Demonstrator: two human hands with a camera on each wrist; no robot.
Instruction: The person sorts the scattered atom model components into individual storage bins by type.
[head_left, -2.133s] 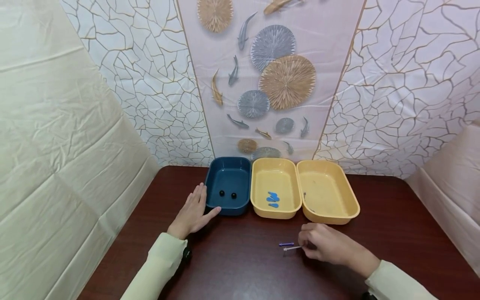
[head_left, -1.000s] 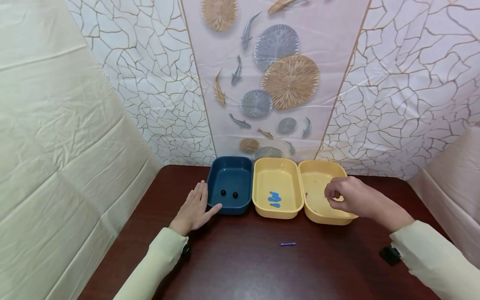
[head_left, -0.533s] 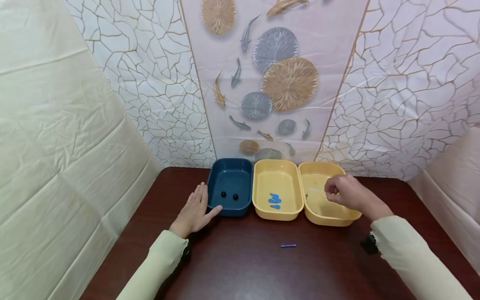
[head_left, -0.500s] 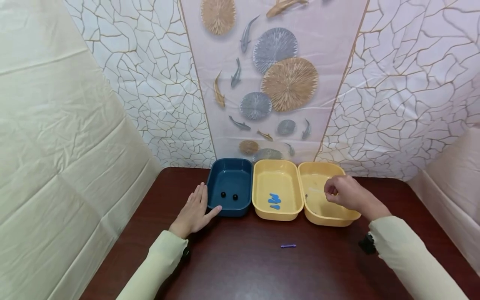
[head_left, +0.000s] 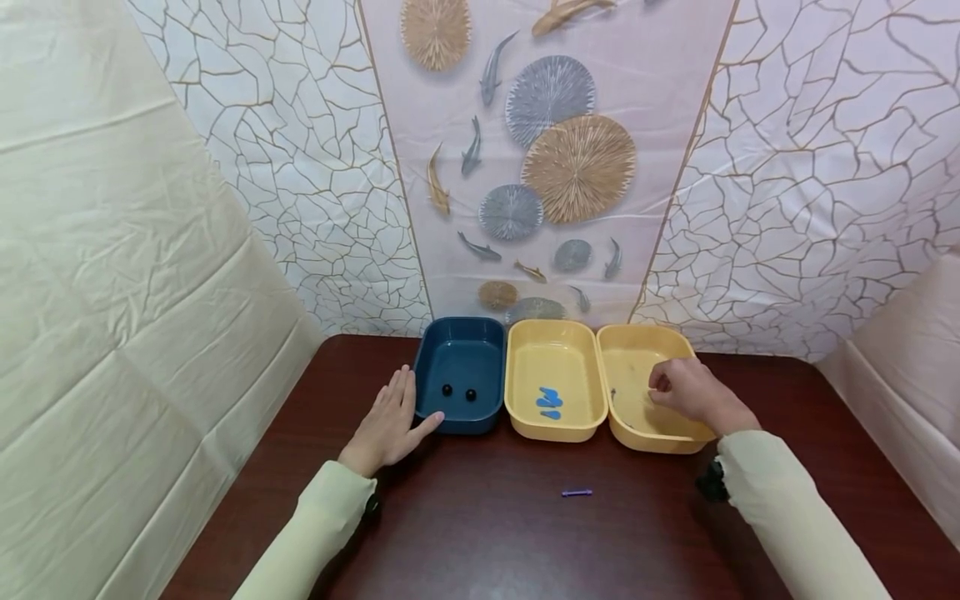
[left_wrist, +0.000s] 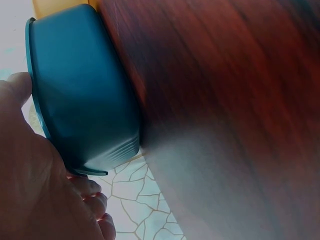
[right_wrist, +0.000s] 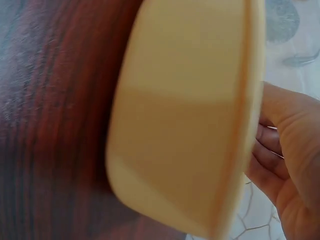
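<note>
On a dark wooden table (head_left: 487,533) three tubs stand in a row at twelve o'clock from the person: a blue tub (head_left: 460,375), a middle yellow tub (head_left: 553,379) touching it, and a right yellow tub (head_left: 651,387) touching that. The left hand (head_left: 386,423) lies flat on the table at about ten o'clock, fingers straight, its thumb touching the near left corner of the blue tub and holding nothing; the left wrist view shows the palm just beside the tub's wall. The right hand (head_left: 686,390) hovers over the right yellow tub at about one o'clock, fingers curled inward above the floor of the tub. Whether it has anything pinched I cannot tell, since the fingertips hide whatever might be there and the right wrist view shows only the tub's outer wall and the curled fingers beyond the rim. As for progress, the sorting looks mostly done: two black beads (head_left: 456,390) lie in the blue tub, a few blue flat pieces (head_left: 548,399) in the middle one, and a thin dark sliver (head_left: 613,393) in the right one. One small purple stick (head_left: 576,492) lies on the table at six o'clock from the tubs, well apart from both hands, so by my reckoning that piece is what is left.
</note>
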